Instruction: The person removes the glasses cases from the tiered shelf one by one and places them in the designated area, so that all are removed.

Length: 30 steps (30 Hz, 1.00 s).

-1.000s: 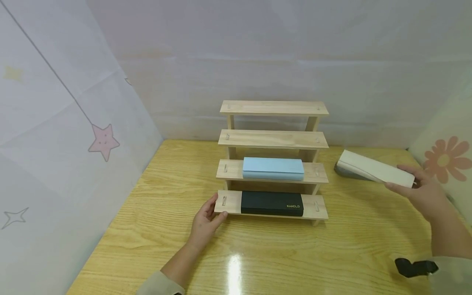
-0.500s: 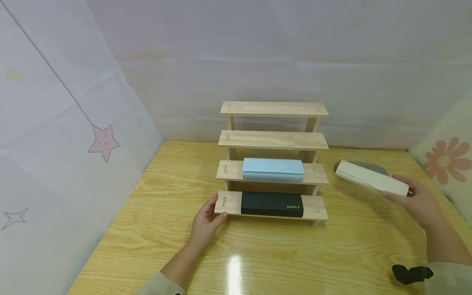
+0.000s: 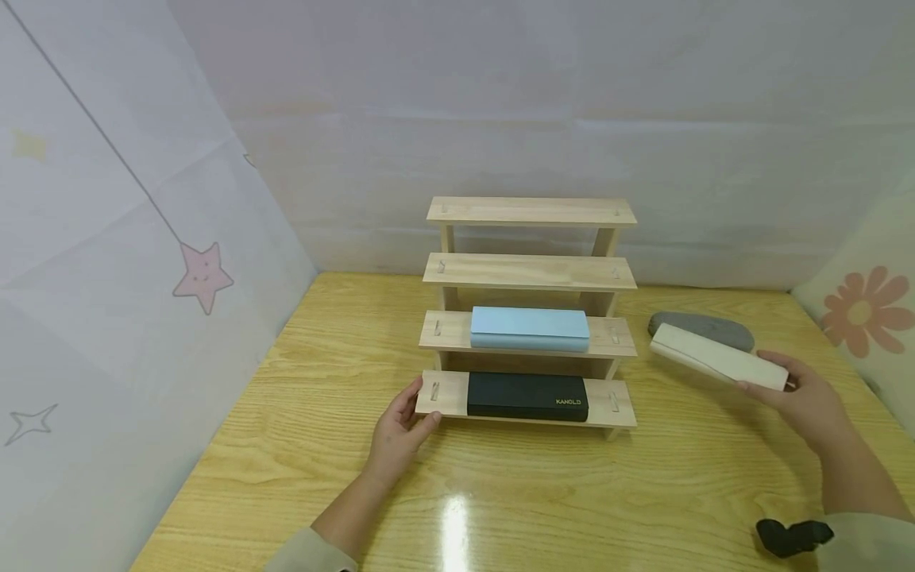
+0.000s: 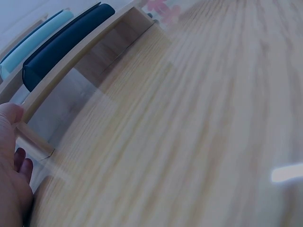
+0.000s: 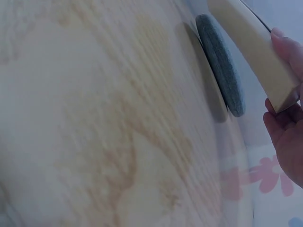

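My right hand [image 3: 808,405] grips a cream-white glasses case [image 3: 718,357] by its right end, and the case tilts above the table. In the right wrist view, thumb and fingers lie on opposite sides of this white case [image 5: 260,47]. Behind it a grey oval glasses case [image 3: 704,327] lies on the table. My left hand [image 3: 396,433] pinches the left end of the lowest step of a wooden tiered rack [image 3: 529,270], thumb at the front edge. On that step lies a black glasses case [image 3: 527,396]; one step higher sits a light blue glasses case [image 3: 529,327].
The rack stands on a wood-grain table [image 3: 322,492], which shows a bright reflection near its front. A pale cloth backdrop [image 3: 500,95] with printed stars and a flower surrounds the table at the back and sides. A black strap [image 3: 793,538] sticks out by the right sleeve.
My right hand has brought the white glasses case nearer to me and slightly left, uncovering more of the grey case behind it. My left hand has kept its place on the rack.
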Available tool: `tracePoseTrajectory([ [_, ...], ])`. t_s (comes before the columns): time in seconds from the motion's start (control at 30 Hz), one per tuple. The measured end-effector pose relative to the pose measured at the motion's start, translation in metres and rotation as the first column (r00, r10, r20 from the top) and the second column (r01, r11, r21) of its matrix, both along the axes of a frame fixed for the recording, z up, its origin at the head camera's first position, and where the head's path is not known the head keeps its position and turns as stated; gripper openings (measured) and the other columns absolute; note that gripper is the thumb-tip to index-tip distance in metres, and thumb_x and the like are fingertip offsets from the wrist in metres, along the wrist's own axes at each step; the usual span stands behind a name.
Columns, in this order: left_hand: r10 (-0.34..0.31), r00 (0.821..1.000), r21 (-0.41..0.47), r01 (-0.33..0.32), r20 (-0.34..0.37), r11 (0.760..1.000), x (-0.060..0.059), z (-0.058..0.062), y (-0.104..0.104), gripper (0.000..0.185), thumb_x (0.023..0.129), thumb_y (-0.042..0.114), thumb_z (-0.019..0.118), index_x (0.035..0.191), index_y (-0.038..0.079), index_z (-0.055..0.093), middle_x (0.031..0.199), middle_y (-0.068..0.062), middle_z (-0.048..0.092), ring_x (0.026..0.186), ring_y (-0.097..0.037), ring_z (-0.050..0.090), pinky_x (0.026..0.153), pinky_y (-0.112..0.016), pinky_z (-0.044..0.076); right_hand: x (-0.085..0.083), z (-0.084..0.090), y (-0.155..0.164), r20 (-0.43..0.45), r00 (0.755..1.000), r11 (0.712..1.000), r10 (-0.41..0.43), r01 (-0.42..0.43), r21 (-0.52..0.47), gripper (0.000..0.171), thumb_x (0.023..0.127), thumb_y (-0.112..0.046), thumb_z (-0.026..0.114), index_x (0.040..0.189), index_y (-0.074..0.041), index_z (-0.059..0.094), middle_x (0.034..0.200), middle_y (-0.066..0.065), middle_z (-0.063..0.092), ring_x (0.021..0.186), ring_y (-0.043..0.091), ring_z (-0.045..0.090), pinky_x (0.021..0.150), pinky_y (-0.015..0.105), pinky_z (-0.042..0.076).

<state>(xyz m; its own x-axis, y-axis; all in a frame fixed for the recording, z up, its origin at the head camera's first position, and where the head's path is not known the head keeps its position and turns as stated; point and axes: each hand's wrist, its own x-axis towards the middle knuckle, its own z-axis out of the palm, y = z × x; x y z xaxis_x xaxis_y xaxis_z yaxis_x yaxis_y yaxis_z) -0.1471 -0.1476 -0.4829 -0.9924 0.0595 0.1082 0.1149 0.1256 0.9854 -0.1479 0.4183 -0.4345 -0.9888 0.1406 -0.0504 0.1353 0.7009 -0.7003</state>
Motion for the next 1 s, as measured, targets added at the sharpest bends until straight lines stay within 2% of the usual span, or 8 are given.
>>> tracePoseTrajectory([
  [0.37,-0.001,1.000,0.006,0.001,0.010,1.000,0.000,-0.001,-0.001,0.066,0.092,0.011,0.069,0.148,0.000,0.037,0.158,-0.015,0.032,0.146,-0.031,0.029,0.116,-0.049,0.031,0.001,-0.007,-0.002,0.033,0.999,1.000,-0.013,0.013,0.015,0.085,0.092,-0.045,0.065,0.154,-0.003,0.026,0.142,0.037,0.035,0.087,-0.014,0.037,0.060,0.014,0.045],
  [0.5,0.001,1.000,0.000,-0.001,0.010,1.000,0.000,-0.001,-0.001,0.066,0.091,0.011,0.069,0.148,0.001,0.038,0.158,-0.014,0.032,0.147,-0.032,0.029,0.116,-0.049,0.031,0.002,-0.008,-0.003,0.037,0.999,1.000,-0.010,0.010,-0.002,0.086,0.092,-0.044,0.066,0.154,-0.003,0.024,0.140,0.036,0.037,0.083,-0.016,0.038,0.061,0.015,0.047],
  [0.73,0.005,1.000,-0.005,-0.005,0.007,1.000,0.000,0.000,0.000,0.066,0.091,0.011,0.069,0.148,0.000,0.038,0.158,-0.016,0.032,0.146,-0.032,0.029,0.115,-0.048,0.032,-0.001,-0.016,0.001,0.060,0.998,1.000,-0.010,0.009,0.011,0.088,0.091,-0.046,0.067,0.154,-0.003,0.023,0.140,0.036,0.037,0.087,-0.007,0.041,0.061,0.016,0.047],
  [0.83,0.004,1.000,-0.001,-0.003,0.009,1.000,0.000,0.000,0.000,0.066,0.091,0.010,0.069,0.148,-0.001,0.038,0.158,-0.016,0.032,0.146,-0.032,0.029,0.115,-0.047,0.032,-0.003,-0.019,0.002,0.066,0.998,1.000,-0.013,0.012,0.009,0.089,0.091,-0.046,0.067,0.155,-0.003,0.023,0.141,0.036,0.036,0.091,0.004,0.047,0.061,0.016,0.047],
  [0.93,0.003,1.000,-0.001,-0.003,0.009,1.000,0.000,0.000,0.000,0.066,0.091,0.010,0.070,0.148,-0.001,0.038,0.158,-0.016,0.032,0.146,-0.033,0.029,0.115,-0.047,0.032,-0.003,-0.020,0.003,0.078,0.997,1.000,-0.005,0.004,0.012,0.090,0.091,-0.047,0.066,0.155,-0.003,0.021,0.143,0.040,0.032,0.103,0.027,0.051,0.061,0.016,0.046],
  [1.0,0.005,1.000,-0.002,-0.005,0.013,1.000,0.000,-0.001,-0.001,0.066,0.091,0.011,0.070,0.148,0.000,0.038,0.158,-0.015,0.033,0.146,-0.032,0.029,0.115,-0.047,0.032,-0.004,-0.020,0.003,0.090,0.996,1.000,0.007,-0.009,0.017,0.091,0.092,-0.048,0.065,0.155,-0.003,0.018,0.143,0.042,0.030,0.111,0.044,0.047,0.061,0.016,0.045],
])
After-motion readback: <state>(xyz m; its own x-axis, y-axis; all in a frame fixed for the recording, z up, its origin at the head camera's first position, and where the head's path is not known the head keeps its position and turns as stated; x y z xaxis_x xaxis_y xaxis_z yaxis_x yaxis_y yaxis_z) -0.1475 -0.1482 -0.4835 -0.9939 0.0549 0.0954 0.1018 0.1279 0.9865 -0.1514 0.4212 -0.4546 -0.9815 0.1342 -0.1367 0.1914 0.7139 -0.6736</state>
